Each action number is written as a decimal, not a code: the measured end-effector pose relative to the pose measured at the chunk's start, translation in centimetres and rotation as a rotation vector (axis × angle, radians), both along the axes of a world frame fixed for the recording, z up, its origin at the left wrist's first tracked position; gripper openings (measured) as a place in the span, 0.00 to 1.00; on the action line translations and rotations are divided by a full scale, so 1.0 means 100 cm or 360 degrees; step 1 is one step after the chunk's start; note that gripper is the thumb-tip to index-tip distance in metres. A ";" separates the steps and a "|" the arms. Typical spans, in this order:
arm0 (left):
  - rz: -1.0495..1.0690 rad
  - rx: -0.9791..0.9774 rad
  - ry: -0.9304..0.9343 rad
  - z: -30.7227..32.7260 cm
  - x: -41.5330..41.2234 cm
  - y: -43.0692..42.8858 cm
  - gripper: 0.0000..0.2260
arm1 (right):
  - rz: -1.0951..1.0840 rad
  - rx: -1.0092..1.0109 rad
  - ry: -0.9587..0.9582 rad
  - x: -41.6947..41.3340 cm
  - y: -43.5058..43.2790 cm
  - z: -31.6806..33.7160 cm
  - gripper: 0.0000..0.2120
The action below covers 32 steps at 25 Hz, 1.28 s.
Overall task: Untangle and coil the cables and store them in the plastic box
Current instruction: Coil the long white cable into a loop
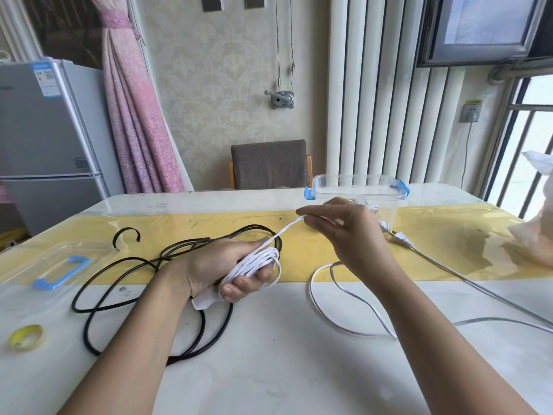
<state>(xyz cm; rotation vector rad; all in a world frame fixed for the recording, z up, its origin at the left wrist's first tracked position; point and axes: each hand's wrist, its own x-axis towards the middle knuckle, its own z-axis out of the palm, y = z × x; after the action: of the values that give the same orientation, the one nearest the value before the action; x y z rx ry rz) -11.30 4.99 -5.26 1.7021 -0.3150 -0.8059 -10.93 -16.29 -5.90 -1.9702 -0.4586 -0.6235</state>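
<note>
A wide white worktop (pixel 284 369) fills the lower part of the view, and a yellow strip (pixel 449 235) runs across it from side to side. At the far edge of the strip, right of the middle, stands the clear plastic box (pixel 386 205) with blue clips, open on top. Its clear lid (pixel 45 262) with a blue handle lies flat at the left side, well apart from the box. A black cable (pixel 86 330) lies in loose, crossing loops on the worktop, under and beside the left forearm. The white cable (pixel 257 262) is wound in several turns around the left hand (pixel 218 265), whose fingers (pixel 239 287) are curled closed on the coil. One strand goes up from the coil to the right hand (pixel 344 232), which is raised in front of the box and pinches this strand between thumb and fingertips (pixel 302 211). The rest of the white cable lies in a curve on the worktop under the right forearm. A grey cable with a plug (pixel 401 238) lies just right of the right hand. A small yellow tape roll (pixel 25 338) lies near the left edge.
</note>
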 end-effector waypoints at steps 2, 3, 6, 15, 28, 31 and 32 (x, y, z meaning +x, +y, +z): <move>-0.0085 -0.0195 0.0161 0.001 0.003 0.009 0.23 | -0.0071 -0.0104 -0.0016 0.005 0.001 -0.005 0.08; -0.0178 -0.0332 0.0248 0.001 0.005 0.013 0.23 | -0.0093 -0.0172 -0.0045 0.007 0.003 -0.008 0.08; -0.0564 -0.0976 0.0499 0.001 0.011 0.019 0.19 | -0.0085 -0.0325 -0.0141 0.009 0.013 -0.023 0.07; -0.0165 -0.1812 0.0482 0.000 0.026 0.020 0.19 | -0.0037 -0.0656 -0.0071 0.005 0.035 -0.036 0.07; 0.1544 -0.1357 -0.0531 -0.001 0.040 0.022 0.18 | 0.0479 -0.1068 -0.0050 -0.014 0.045 -0.038 0.07; 0.1711 -0.0737 -0.1112 -0.007 0.042 0.015 0.18 | 0.0484 -0.1091 -0.0120 -0.014 0.046 -0.037 0.07; 0.1661 -0.0564 -0.1239 -0.009 0.041 0.012 0.17 | 0.0469 -0.1092 -0.0132 -0.015 0.046 -0.036 0.08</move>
<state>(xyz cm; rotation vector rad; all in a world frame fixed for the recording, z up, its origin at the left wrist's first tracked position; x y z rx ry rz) -7.15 6.23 -6.11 1.4825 -0.0415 0.6587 -12.42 -11.68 -9.52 -2.4459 -1.1056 -0.3828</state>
